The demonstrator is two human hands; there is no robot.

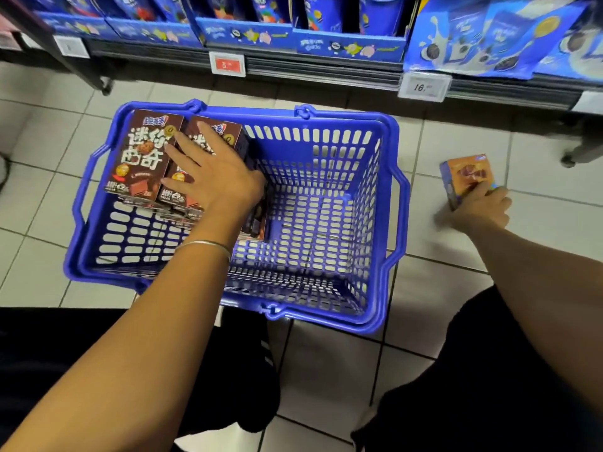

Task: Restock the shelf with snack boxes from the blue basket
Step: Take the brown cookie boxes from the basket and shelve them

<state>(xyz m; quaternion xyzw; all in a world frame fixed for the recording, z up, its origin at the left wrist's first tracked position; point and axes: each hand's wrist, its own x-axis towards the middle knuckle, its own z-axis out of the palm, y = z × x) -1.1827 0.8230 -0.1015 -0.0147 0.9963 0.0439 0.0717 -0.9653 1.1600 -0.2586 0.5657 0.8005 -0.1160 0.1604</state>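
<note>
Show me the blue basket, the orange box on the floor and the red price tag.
blue basket (342,117): head view, on its far rim.
orange box (466,172): head view, on its front face.
red price tag (227,64): head view, middle of the red label.

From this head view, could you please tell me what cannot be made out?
Head view:
Brown boxes in the blue basket: left hand covers some, count hidden.
Orange box at the right hand: motion blur hides print and grip.
Shelf packs: cut by top edge.
Red price tag: blurred, unreadable.
</note>
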